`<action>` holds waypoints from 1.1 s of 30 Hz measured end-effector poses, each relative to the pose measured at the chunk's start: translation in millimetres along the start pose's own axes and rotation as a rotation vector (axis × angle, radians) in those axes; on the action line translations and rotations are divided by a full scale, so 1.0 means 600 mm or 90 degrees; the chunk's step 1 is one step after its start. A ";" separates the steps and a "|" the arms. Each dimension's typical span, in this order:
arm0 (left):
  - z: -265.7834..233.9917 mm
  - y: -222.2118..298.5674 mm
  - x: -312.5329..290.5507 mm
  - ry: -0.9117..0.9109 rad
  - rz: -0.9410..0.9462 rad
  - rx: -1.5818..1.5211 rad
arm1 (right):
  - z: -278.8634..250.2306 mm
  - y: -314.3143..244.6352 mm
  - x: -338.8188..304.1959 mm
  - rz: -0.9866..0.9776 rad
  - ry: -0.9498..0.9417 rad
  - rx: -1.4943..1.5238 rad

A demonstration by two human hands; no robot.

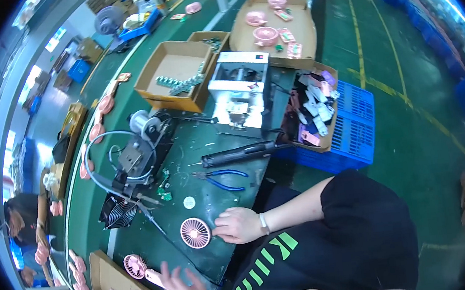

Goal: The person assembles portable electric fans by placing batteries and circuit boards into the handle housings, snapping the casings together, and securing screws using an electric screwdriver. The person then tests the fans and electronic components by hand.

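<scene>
My right hand (239, 225) lies on the green bench with its fingers curled against the edge of a pink round fan head (195, 233), its slatted grille facing up. Whether a handle runs beneath those fingers is hidden. My left hand (185, 286), slightly blurred, has its fingers spread beside a pink handheld fan (136, 266), which lies at a cardboard tray's edge. A pale round disc (189, 203) rests just beyond the fan head. Blue-handled pliers (225, 180) and a black electric screwdriver (239, 154) lie farther off.
A soldering stand with wire spool (143, 123) and small black fan (120, 213) occupy the left. A white machine (241, 91) stands behind. Cardboard boxes (173, 61) and a blue crate (354, 133) flank it. Pink fans line the conveyor; a person (24, 221) sits across.
</scene>
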State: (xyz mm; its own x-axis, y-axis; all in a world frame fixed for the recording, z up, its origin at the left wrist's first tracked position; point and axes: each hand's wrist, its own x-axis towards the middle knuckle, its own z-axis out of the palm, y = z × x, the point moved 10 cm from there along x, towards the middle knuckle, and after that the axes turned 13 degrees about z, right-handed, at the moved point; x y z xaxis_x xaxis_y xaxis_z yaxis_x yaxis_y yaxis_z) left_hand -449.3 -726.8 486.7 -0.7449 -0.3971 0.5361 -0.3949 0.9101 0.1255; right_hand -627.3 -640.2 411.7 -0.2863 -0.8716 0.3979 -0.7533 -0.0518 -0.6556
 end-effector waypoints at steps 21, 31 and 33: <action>0.105 0.076 -0.030 0.021 -0.082 -0.084 | -0.700 0.516 0.067 0.510 0.602 -0.268; 0.107 0.082 -0.036 0.038 -0.048 -0.039 | -0.679 0.757 0.229 0.136 0.205 -0.570; 0.106 0.081 -0.041 0.028 -0.071 -0.015 | -0.668 0.707 0.261 0.018 0.226 -0.580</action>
State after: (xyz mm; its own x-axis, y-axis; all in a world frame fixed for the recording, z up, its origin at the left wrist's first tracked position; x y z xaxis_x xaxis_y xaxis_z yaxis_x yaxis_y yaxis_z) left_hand -484.2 -680.2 426.4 -0.6727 -0.4910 0.5536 -0.4611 0.8633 0.2054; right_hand -1228.9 -603.2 452.9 -0.3607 -0.6619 0.6571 -0.8697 0.4932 0.0194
